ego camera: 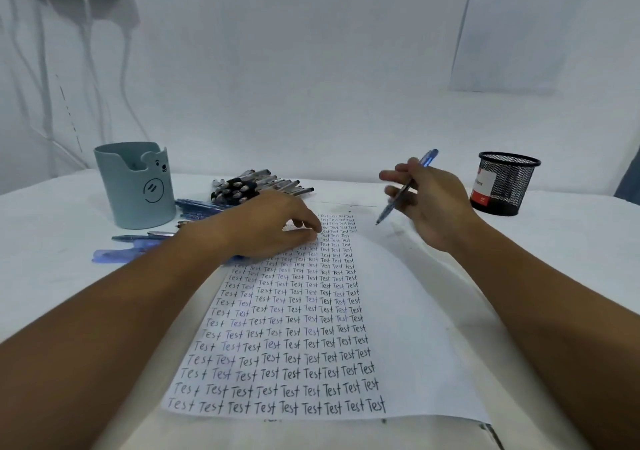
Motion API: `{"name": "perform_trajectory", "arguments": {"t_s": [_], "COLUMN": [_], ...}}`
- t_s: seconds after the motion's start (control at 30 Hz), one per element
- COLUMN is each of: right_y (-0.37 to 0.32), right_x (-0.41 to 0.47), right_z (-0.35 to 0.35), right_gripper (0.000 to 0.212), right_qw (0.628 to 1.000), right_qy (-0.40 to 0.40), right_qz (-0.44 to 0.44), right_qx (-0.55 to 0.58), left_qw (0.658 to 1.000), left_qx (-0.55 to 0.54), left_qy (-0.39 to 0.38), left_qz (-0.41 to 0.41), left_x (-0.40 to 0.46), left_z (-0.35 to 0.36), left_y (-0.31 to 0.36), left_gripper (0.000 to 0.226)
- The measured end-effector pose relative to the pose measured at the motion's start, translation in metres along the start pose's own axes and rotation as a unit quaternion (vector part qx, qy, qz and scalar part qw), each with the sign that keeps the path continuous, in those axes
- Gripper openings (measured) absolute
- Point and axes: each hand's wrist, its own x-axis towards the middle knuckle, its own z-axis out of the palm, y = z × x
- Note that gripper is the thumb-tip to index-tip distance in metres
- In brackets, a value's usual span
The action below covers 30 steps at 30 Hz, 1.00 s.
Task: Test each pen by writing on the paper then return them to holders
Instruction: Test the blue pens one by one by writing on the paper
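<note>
I hold a blue pen pinched in my right hand, tip raised above the paper; my left hand rests flat on the sheet, fingers relaxed. I judge I'm between tests: next I write in the bare right margin, then drop it in the mesh holder. Loose pens crowd beside the bear cup on the desk.
</note>
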Motion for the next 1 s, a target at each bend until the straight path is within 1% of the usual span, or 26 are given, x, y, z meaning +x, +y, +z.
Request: {"name": "perform_trajectory", "arguments": {"t_s": [0.03,0.07,0.1,0.17,0.23,0.33,0.4,0.43,0.53,0.6,0.67,0.73,0.83,1.0], "right_y": [0.002,0.003,0.004,0.007,0.010,0.015,0.018,0.019,0.024,0.025,0.028,0.030,0.031,0.031], "right_x": [0.000,-0.001,-0.001,-0.002,-0.003,-0.004,-0.005,-0.006,-0.007,-0.006,-0.006,-0.008,-0.012,-0.013], "right_z": [0.000,0.001,0.002,0.006,0.009,0.008,0.006,0.005,0.008,0.010,0.010,0.009,0.009,0.009], "right_gripper": [0.029,0.033,0.036,0.036,0.031,0.012,0.026,0.028,0.018,0.017,0.030,0.040,0.041,0.040], "right_qw": [0.997,0.992,0.988,0.990,0.996,0.997,0.996,0.994,0.987,0.987,0.987,0.983,0.978,0.979], "right_qy": [-0.001,-0.003,-0.006,-0.016,-0.040,-0.070,-0.083,-0.089,-0.089,-0.090,-0.110,-0.123,-0.133,-0.131], "right_qz": [-0.012,-0.016,-0.015,-0.012,-0.003,0.006,0.010,0.005,0.001,0.014,0.028,0.018,-0.013,-0.022], "right_qx": [-0.078,-0.129,-0.155,-0.143,-0.083,-0.031,-0.035,-0.056,-0.137,-0.132,-0.117,-0.133,-0.159,-0.156], "left_qw": [1.000,1.000,1.000,0.999,0.998,0.998,0.998,0.998,0.997,0.997,0.997,0.997,0.998,0.997], "left_qx": [-0.001,-0.005,-0.007,-0.006,0.000,0.003,0.004,0.005,0.007,0.007,0.007,0.006,0.006,0.004], "left_qy": [-0.011,-0.020,-0.029,-0.042,-0.051,-0.057,-0.062,-0.064,-0.070,-0.072,-0.070,-0.069,-0.068,-0.074], "left_qz": [0.000,0.001,0.004,0.019,0.027,0.022,0.022,0.022,0.019,0.018,0.019,0.019,0.017,0.018], "left_x": [0.001,0.001,0.001,0.001,0.001,0.001,0.002,0.002,0.003,0.003,0.002,0.002,0.002,0.002], "left_z": [0.001,0.002,0.002,0.002,0.002,0.001,0.001,0.001,0.001,0.001,0.001,0.001,0.001,0.001], "left_y": [0.000,0.000,0.001,0.003,0.003,0.003,0.003,0.003,0.002,0.001,0.001,0.001,0.001,0.001], "left_gripper": [0.023,0.024,0.025,0.026,0.028,0.029,0.030,0.030,0.031,0.030,0.030,0.030,0.030,0.030]}}
